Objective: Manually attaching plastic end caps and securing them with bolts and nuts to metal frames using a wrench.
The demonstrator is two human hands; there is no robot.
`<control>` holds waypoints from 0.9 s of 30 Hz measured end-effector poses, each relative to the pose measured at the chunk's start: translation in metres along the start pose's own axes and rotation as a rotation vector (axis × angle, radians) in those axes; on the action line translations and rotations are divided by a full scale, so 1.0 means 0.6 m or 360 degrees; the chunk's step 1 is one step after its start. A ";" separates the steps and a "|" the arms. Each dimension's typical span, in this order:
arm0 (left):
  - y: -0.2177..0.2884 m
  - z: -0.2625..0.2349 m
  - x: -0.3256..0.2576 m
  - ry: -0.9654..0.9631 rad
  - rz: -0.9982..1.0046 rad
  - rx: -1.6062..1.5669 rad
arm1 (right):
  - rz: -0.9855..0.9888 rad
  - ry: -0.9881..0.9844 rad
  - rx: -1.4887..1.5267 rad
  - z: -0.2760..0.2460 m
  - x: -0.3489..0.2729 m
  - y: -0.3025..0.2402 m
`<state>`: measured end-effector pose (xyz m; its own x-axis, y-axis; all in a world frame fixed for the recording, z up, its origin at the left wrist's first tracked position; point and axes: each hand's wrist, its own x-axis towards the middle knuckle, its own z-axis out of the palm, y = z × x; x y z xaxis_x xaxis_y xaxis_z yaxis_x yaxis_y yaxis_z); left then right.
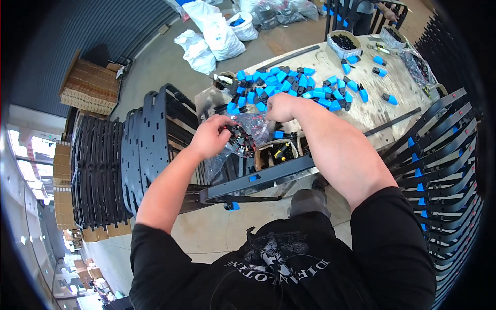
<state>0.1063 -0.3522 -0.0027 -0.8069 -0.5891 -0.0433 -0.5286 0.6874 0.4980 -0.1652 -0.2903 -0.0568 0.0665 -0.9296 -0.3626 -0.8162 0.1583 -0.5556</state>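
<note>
Left of centre, the left hand point(212, 137) curled at a clear plastic bag point(257, 125), grip unclear; the right hand point(281, 106) was closed, contents hidden. Small dark parts point(239, 140) lay unemptied inside; upper centre, blue-and-black pieces point(281, 76) lay loose on the bench point(380, 106).

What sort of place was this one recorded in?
Probably a factory or workshop assembly area: a worktable strewn with many alike blue-and-black parts, rows of matching black frames stacked nearby, and bulging white sacks beyond.
</note>
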 end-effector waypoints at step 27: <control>0.198 0.059 -0.192 0.0599 0.0427 0.0112 | 0.0026 -0.0015 -0.0080 -0.003 0.000 0.006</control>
<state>0.1271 -0.1880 0.0309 -0.7725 -0.4909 0.4028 -0.3415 0.8560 0.3882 -0.1689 -0.2904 -0.0575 0.0582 -0.9238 -0.3783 -0.8451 0.1562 -0.5112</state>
